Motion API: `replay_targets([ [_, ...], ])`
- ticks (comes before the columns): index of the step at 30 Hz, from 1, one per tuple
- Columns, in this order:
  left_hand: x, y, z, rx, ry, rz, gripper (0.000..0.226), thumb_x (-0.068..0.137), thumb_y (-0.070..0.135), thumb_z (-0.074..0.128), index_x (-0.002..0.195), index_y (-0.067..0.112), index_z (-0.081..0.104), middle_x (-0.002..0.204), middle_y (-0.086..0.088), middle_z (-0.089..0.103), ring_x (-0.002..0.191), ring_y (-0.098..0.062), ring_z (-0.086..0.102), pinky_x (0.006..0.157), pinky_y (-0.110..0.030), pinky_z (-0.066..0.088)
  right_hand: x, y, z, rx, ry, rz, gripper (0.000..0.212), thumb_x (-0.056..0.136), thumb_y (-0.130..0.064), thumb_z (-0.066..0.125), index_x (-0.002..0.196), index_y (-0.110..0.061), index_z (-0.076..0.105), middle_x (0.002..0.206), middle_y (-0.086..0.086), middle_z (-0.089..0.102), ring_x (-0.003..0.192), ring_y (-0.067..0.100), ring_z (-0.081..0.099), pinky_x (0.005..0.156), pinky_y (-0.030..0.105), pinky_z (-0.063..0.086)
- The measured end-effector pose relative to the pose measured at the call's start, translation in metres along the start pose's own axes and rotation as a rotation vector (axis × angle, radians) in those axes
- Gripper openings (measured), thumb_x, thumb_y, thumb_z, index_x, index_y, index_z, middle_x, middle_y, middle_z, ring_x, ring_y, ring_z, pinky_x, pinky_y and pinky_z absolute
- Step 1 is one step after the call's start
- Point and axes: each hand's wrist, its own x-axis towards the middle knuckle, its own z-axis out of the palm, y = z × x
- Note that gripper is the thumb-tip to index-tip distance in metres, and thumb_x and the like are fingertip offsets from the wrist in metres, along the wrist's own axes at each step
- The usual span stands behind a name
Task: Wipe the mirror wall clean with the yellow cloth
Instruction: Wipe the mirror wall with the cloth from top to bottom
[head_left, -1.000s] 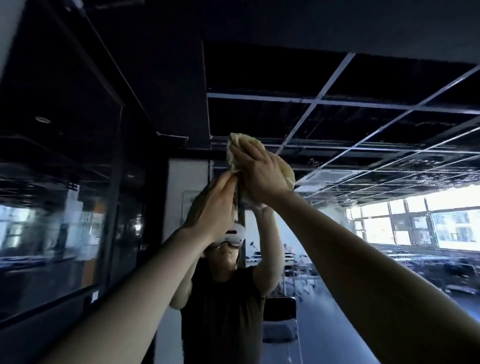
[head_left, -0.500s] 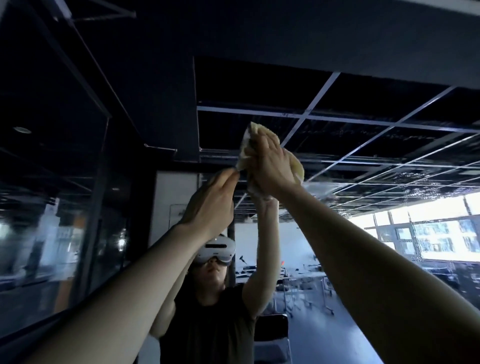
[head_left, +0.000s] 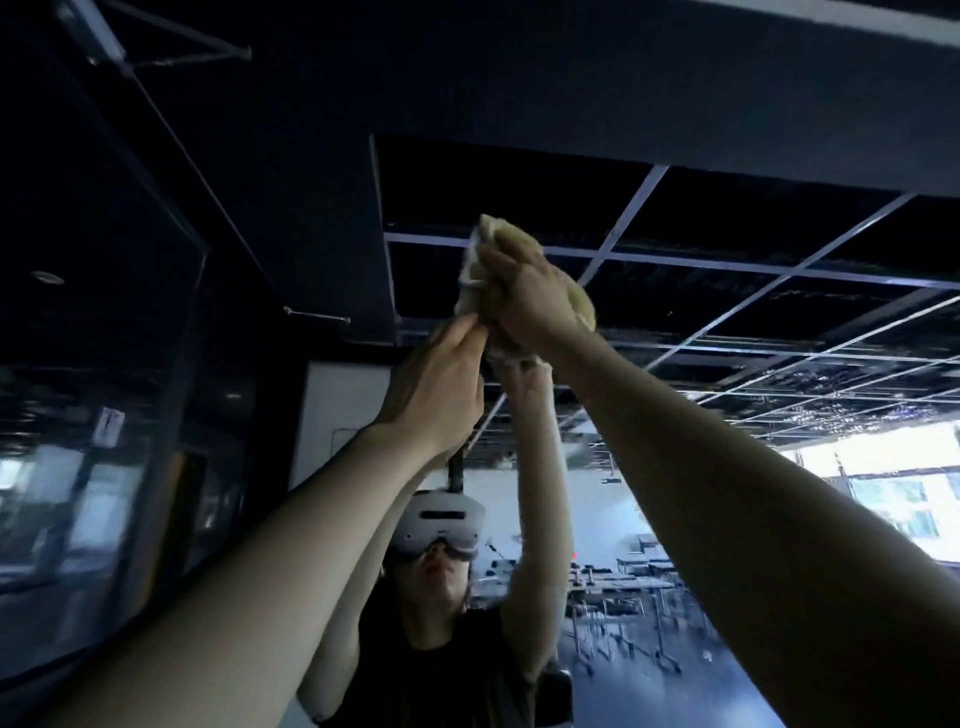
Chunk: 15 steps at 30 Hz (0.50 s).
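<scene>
The mirror wall (head_left: 727, 322) fills the view ahead and reflects a person with raised arms and a dark ceiling grid. High up near its top edge, my right hand (head_left: 524, 296) presses the bunched yellow cloth (head_left: 576, 301) flat against the glass. The cloth sticks out above and to the right of the fingers. My left hand (head_left: 436, 384) is raised just below and left of it, its fingertips touching the cloth's lower corner. Whether those fingers pinch the cloth is unclear.
A dark beam (head_left: 623, 93) runs above the mirror's top edge. A dark glass partition (head_left: 104, 467) stands on the left. The mirror reflects desks and chairs (head_left: 623, 587) and bright windows (head_left: 893, 493) at the right.
Both hands have moved up the mirror with the cloth, and my view has tilted further up. The left fingertips have closed in on the cloth's lower edge.
</scene>
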Motion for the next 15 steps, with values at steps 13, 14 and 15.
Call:
replay_targets([
  [13,0.016,0.069,0.055,-0.024,0.117,-0.02,0.041,0.093,0.002,0.044,0.133,0.004,0.048,0.137,-0.005,0.047,0.128,-0.017,0.042,0.108,-0.022,0.027,-0.04,0.151,-0.068,-0.064,0.242,0.276,0.05,0.096,-0.019,0.041,0.145,-0.025,0.036,0.155,-0.001,0.024,0.141,0.02,0.022,0.113,0.034,0.022],
  [14,0.013,0.072,0.058,-0.027,0.125,-0.004,0.039,0.094,0.004,0.045,0.133,0.004,0.049,0.136,-0.004,0.048,0.127,-0.016,0.043,0.109,-0.023,0.029,-0.048,0.156,-0.075,-0.066,0.231,0.296,0.051,0.095,-0.019,0.044,0.145,-0.023,0.036,0.155,0.0,0.024,0.141,0.021,0.022,0.113,0.035,0.022],
  [15,0.009,0.075,0.059,-0.036,0.146,0.003,0.036,0.095,0.007,0.046,0.131,0.005,0.05,0.134,-0.004,0.05,0.125,-0.016,0.045,0.108,-0.024,0.031,-0.053,0.159,-0.079,-0.061,0.239,0.301,0.052,0.094,-0.019,0.045,0.145,-0.022,0.036,0.155,0.001,0.024,0.141,0.022,0.022,0.113,0.036,0.022],
])
